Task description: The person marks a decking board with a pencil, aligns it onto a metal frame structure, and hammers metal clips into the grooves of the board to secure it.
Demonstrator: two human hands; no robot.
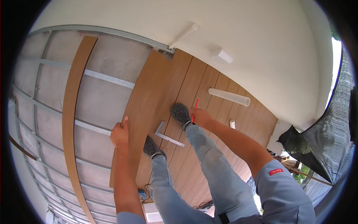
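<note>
Pinching the wide board (pixel 147 87) by its left edge, the left hand (pixel 119 136) risked letting it shift if grip loosened; the right hand (pixel 202 118) clasped a red pencil (pixel 196 104).

Left arm (pixel 126 179) reaching forward, left hand (pixel 119 135) at left edge of deck (pixel 190 80), fingers curled, thumb (pixel 125 121) extended. Right arm (pixel 238 140) angled inward, right hand (pixel 201 117) pinching, beside right foot (pixel 180 113). Left foot (pixel 151 147) set farther back.

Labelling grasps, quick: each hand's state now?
Left hand: closed on the edge of the brown plank.
Right hand: closed, holding a slim red pencil-like tool.
</note>
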